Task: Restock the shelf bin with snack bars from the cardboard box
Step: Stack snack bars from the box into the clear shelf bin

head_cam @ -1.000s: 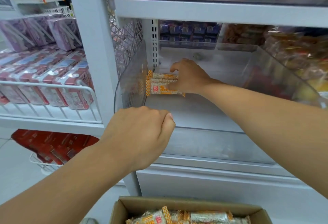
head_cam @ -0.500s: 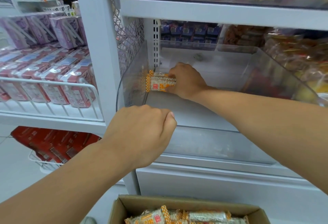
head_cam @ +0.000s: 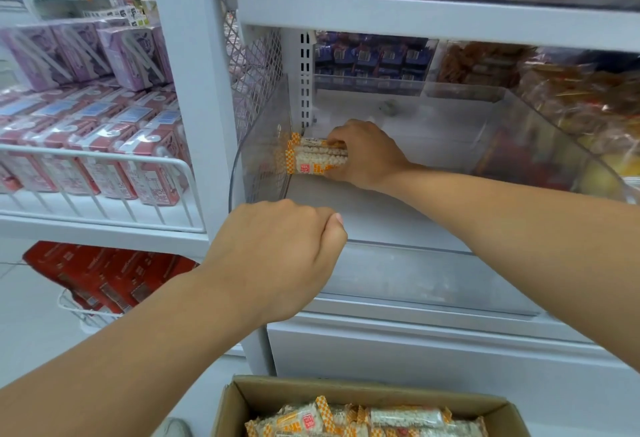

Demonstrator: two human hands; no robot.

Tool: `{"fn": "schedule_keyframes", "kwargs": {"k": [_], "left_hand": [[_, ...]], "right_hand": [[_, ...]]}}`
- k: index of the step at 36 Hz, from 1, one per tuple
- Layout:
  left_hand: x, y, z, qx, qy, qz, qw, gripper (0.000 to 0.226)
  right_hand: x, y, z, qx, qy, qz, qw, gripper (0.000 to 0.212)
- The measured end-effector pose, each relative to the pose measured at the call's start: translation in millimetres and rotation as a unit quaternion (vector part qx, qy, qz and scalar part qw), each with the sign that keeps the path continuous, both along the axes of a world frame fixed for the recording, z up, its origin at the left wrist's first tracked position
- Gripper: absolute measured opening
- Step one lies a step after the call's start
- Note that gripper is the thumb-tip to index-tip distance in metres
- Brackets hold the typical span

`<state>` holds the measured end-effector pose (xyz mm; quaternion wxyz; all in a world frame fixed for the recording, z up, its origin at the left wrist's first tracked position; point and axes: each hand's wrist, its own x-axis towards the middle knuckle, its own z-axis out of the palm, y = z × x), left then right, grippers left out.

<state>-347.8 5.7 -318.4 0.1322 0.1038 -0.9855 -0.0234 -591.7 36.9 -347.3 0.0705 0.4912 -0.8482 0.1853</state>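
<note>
Orange-checked ends show past our right hand (head_cam: 367, 156), which reaches deep into the clear plastic shelf bin (head_cam: 433, 280) and curls its fingers around a small stack of white snack bars in orange-and-white wrappers (head_cam: 311, 159). That stack sits against the bin's left wall, near the back corner, apparently resting on the bin floor. Our left hand (head_cam: 277, 256) hovers at the bin's front left corner, its fingers curled under into a fist; we cannot see anything in it, though the palm is turned away. Below both arms, at the bottom edge of our view, the open brown cardboard box (head_cam: 363, 393) holds many more bars in the same orange-checked wrappers (head_cam: 349, 419), lying in a loose heap. Outward to the left, pink drink cartons (head_cam: 138, 159) stand packed behind a white wire rail, with purple cartons (head_cam: 131, 55) on the level behind them and red packets (head_cam: 104, 277) in a wire basket lower down. Behind the bin sit blue-wrapped packets (head_cam: 374, 55).
</note>
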Motion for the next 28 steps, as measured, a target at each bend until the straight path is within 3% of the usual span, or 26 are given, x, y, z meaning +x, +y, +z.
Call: {"fn": "schedule_keyframes", "kwargs": {"k": [4,10,17,28], "left_hand": [[0.0,0.6,1.5,0.001,-0.003,-0.002,1.0,0.061],[0.7,-0.1,1.3,0.004,-0.003,-0.003,1.0,0.061],[0.1,0.0,0.1,0.0,0.006,-0.01,1.0,0.06],[1.0,-0.1,-0.1,0.007,0.005,-0.007,1.0,0.058]], "right_hand": [[-1.5,0.7,1.3,-0.003,-0.008,0.004,1.0,0.061],[-13.2,-3.4,4.3,-0.047,-0.036,-0.007,0.998,0.047],[-20.2,-5.3,-0.4,-0.059,-0.042,-0.007,0.997,0.047],[-17.3,-1.2,4.8,-0.046,-0.039,0.011,0.998,0.058]]}}
